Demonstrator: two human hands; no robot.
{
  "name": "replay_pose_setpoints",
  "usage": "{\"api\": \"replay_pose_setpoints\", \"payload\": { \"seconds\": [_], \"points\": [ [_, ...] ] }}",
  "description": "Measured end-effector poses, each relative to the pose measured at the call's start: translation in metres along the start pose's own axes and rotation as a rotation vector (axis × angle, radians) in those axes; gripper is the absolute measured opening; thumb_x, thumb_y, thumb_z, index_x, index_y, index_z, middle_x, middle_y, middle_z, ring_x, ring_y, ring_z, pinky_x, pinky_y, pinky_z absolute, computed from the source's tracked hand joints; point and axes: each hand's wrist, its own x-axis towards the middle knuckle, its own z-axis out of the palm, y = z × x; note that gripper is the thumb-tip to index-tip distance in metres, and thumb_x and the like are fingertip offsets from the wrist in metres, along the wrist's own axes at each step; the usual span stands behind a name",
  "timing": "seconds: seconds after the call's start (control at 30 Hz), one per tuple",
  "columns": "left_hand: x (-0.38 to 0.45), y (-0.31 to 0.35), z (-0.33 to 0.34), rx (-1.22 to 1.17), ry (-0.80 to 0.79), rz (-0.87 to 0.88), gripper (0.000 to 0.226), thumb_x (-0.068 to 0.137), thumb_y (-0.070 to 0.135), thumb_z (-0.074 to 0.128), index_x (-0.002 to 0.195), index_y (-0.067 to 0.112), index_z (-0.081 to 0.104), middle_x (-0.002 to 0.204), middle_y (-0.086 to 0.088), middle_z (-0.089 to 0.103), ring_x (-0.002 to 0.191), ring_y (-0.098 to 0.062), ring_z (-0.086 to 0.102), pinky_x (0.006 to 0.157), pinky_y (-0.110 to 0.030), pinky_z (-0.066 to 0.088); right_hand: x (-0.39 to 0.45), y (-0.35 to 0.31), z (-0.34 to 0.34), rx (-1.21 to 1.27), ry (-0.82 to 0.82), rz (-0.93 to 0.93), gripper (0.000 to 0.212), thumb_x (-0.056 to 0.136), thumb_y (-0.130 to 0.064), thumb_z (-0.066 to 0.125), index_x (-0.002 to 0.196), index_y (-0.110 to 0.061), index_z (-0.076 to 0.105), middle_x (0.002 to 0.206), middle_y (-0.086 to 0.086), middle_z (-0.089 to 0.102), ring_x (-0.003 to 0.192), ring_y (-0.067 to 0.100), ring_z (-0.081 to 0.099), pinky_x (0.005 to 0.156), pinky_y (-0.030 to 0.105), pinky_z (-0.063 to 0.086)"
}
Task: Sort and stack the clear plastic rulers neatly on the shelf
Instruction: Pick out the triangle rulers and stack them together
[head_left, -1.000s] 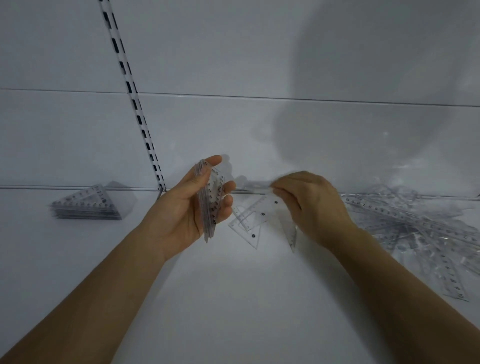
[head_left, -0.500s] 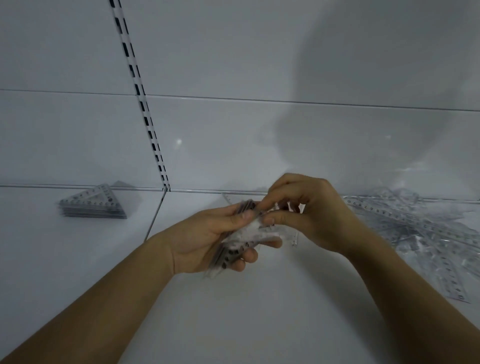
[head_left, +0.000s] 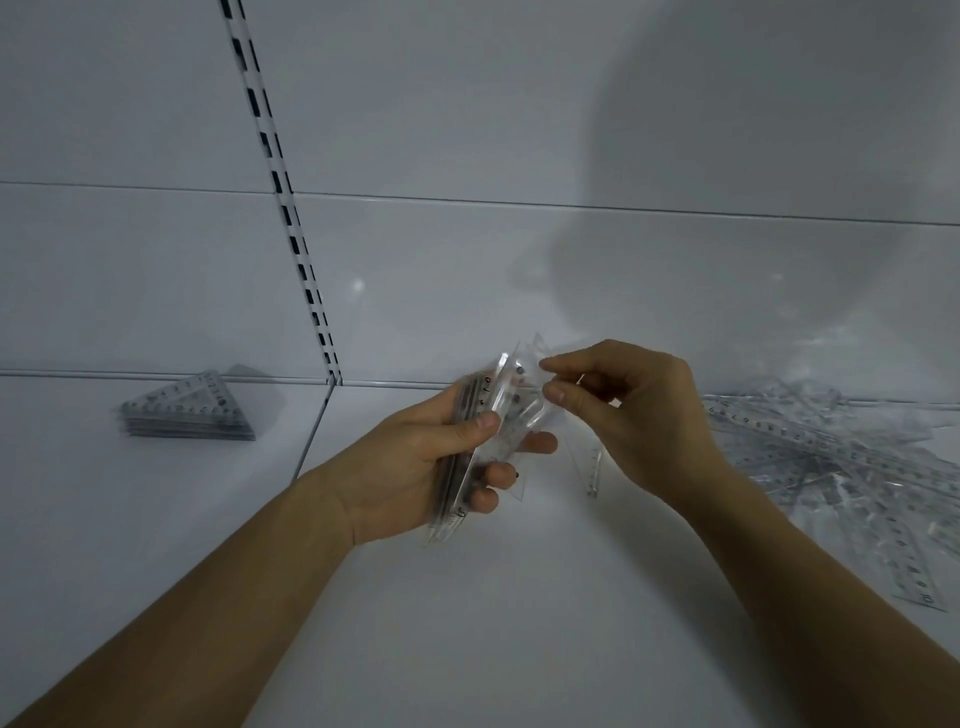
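Observation:
My left hand (head_left: 415, 467) grips a bundle of clear triangular rulers (head_left: 467, 457) on edge above the white shelf (head_left: 493, 623). The thumb presses on the bundle's front and the fingers wrap round its far side. My right hand (head_left: 639, 415) is beside it, with index finger and thumb pinching the edge of the outermost clear triangular ruler (head_left: 524, 395) at the bundle's top. Another clear ruler (head_left: 595, 467) lies on the shelf under my right hand, partly hidden by it.
A neat stack of triangular rulers (head_left: 189, 413) sits at the shelf's back left. A loose heap of straight clear rulers (head_left: 831, 457) spreads over the right side. A slotted upright strip (head_left: 291, 223) runs up the back wall.
My right hand picked a triangular ruler off the shelf and brought it to the bundle. My left hand tipped the bundle toward it and now holds it more upright.

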Motion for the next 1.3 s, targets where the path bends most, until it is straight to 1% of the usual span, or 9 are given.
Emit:
{"api": "replay_pose_setpoints", "payload": {
  "seconds": [0.17, 0.33, 0.6, 0.73, 0.83, 0.97, 1.1, 1.2, 1.3],
  "points": [
    [-0.001, 0.003, 0.0, -0.028, -0.075, 0.003, 0.053, 0.1, 0.016, 0.048, 0.147, 0.039, 0.044, 0.126, -0.025, 0.059, 0.072, -0.018, 0.055, 0.064, -0.029, 0.047, -0.002, -0.001, 0.008, -0.076, -0.048, -0.148, 0.017, 0.088, -0.015, 0.077, 0.104, -0.022, 0.078, 0.089, -0.011, 0.069, 0.07, 0.012, 0.061, 0.061, 0.018, 0.048],
    [-0.003, 0.002, 0.001, 0.003, -0.086, 0.008, 0.053, 0.1, 0.015, 0.048, 0.147, 0.039, 0.044, 0.117, -0.019, 0.062, 0.073, -0.019, 0.057, 0.062, -0.028, 0.048, -0.003, 0.003, 0.003, 0.026, -0.155, -0.035, 0.02, 0.084, -0.03, 0.079, 0.102, -0.025, 0.073, 0.09, -0.013, 0.064, 0.075, 0.016, 0.06, 0.061, 0.025, 0.049],
    [-0.004, 0.003, -0.001, 0.007, -0.047, 0.0, 0.045, 0.1, 0.021, 0.049, 0.144, 0.028, 0.048, 0.127, -0.025, 0.061, 0.076, -0.023, 0.061, 0.063, -0.029, 0.051, 0.0, 0.0, 0.0, 0.169, -0.13, 0.052, 0.012, 0.096, -0.015, 0.065, 0.099, -0.025, 0.058, 0.091, -0.008, 0.068, 0.083, 0.018, 0.065, 0.065, 0.044, 0.054],
    [-0.004, 0.005, -0.001, -0.059, -0.01, -0.017, 0.042, 0.095, 0.023, 0.055, 0.137, 0.025, 0.057, 0.123, -0.027, 0.063, 0.071, -0.023, 0.061, 0.056, -0.028, 0.05, 0.006, 0.001, -0.012, 0.233, -0.066, 0.022, 0.013, 0.091, -0.008, 0.071, 0.097, -0.017, 0.064, 0.093, -0.003, 0.07, 0.079, 0.027, 0.064, 0.064, 0.049, 0.054],
    [-0.004, 0.006, 0.002, -0.078, 0.056, -0.051, 0.046, 0.089, 0.024, 0.061, 0.134, 0.023, 0.059, 0.113, -0.024, 0.067, 0.065, -0.021, 0.059, 0.049, -0.025, 0.048, 0.006, 0.001, -0.018, 0.229, -0.068, -0.002, 0.018, 0.084, -0.001, 0.079, 0.087, -0.015, 0.067, 0.09, -0.003, 0.07, 0.079, 0.027, 0.065, 0.066, 0.044, 0.055],
    [-0.005, 0.005, 0.002, 0.004, 0.058, -0.07, 0.048, 0.084, 0.008, 0.063, 0.129, 0.025, 0.059, 0.107, -0.017, 0.069, 0.059, -0.014, 0.054, 0.046, -0.02, 0.045, 0.001, 0.002, -0.003, -0.043, -0.092, -0.199, 0.028, 0.078, 0.003, 0.082, 0.076, -0.02, 0.066, 0.085, -0.008, 0.065, 0.073, 0.013, 0.061, 0.061, 0.023, 0.047],
    [-0.004, 0.004, -0.001, -0.012, 0.088, -0.038, 0.06, 0.081, -0.002, 0.062, 0.134, 0.026, 0.059, 0.114, -0.016, 0.069, 0.062, -0.016, 0.059, 0.049, -0.022, 0.05, -0.004, 0.007, 0.007, -0.239, -0.019, -0.236, 0.025, 0.08, 0.0, 0.081, 0.095, -0.016, 0.069, 0.085, -0.01, 0.061, 0.072, 0.0, 0.055, 0.065, 0.008, 0.04],
    [-0.003, 0.008, -0.003, -0.013, 0.082, 0.051, 0.069, 0.083, -0.007, 0.058, 0.141, 0.03, 0.054, 0.129, -0.02, 0.065, 0.074, -0.018, 0.064, 0.06, -0.026, 0.055, 0.0, 0.02, 0.001, -0.342, -0.052, -0.029, 0.03, 0.087, -0.015, 0.077, 0.113, -0.025, 0.065, 0.097, -0.011, 0.064, 0.084, 0.003, 0.058, 0.076, 0.022, 0.051],
    [-0.002, 0.01, -0.006, -0.017, 0.097, 0.09, 0.078, 0.08, -0.012, 0.054, 0.14, 0.037, 0.055, 0.132, -0.021, 0.063, 0.081, -0.017, 0.06, 0.064, -0.026, 0.052, 0.0, 0.032, -0.003, -0.442, -0.369, 0.152, 0.047, 0.091, -0.043, 0.068, 0.136, -0.031, 0.057, 0.137, -0.011, 0.056, 0.126, 0.013, 0.05, 0.107, 0.041, 0.043]
  ]
}}
